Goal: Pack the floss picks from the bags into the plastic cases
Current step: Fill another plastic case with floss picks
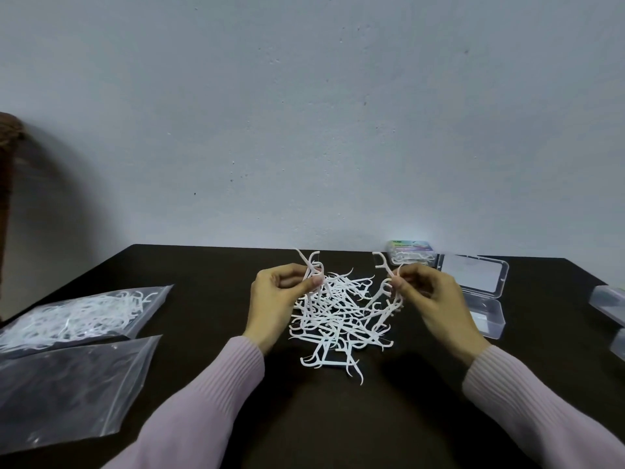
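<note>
A few picks are pinched in the left hand and a few more in the right hand, both held just above the loose pile mid-worktop. Honestly the snag risk looks real: the picks are hooked into each other, so extras could get dragged up and dropped short of the open case at 3 o'clock. A filled case is parked at 1 o'clock. One full bag is waiting at 9 o'clock, with a flat bag just nearer that could get swept off by a sleeve.
</note>
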The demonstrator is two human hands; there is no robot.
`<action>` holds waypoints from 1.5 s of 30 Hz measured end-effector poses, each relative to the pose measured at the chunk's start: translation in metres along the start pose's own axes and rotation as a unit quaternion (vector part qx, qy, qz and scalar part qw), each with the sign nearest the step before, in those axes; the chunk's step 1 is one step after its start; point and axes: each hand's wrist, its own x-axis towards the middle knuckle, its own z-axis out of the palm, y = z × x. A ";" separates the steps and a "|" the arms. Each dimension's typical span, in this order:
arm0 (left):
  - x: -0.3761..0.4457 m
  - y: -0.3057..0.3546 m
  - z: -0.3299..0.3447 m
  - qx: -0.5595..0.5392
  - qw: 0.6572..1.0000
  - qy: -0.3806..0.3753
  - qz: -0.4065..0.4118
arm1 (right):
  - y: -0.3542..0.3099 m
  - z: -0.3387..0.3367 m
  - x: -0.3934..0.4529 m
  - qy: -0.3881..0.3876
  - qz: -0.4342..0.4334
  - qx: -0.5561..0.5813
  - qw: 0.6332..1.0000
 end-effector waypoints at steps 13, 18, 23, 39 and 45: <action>0.001 0.000 0.021 -0.034 0.999 0.017 -0.013 | 0.005 -0.022 0.009 0.128 0.151 0.193 0.961; 0.008 0.002 0.047 -0.059 0.998 0.004 -0.024 | 0.007 -0.043 0.015 0.188 0.180 0.222 0.940; 0.016 0.004 0.083 -0.101 0.994 -0.006 -0.042 | 0.015 -0.067 0.018 0.289 0.220 0.210 0.908; 0.032 0.003 0.168 -0.161 0.979 -0.029 -0.120 | 0.031 -0.082 0.003 0.284 0.287 0.027 0.914; 0.035 0.002 0.174 -0.184 0.973 -0.029 -0.135 | 0.034 -0.087 -0.002 0.184 0.217 -0.167 0.944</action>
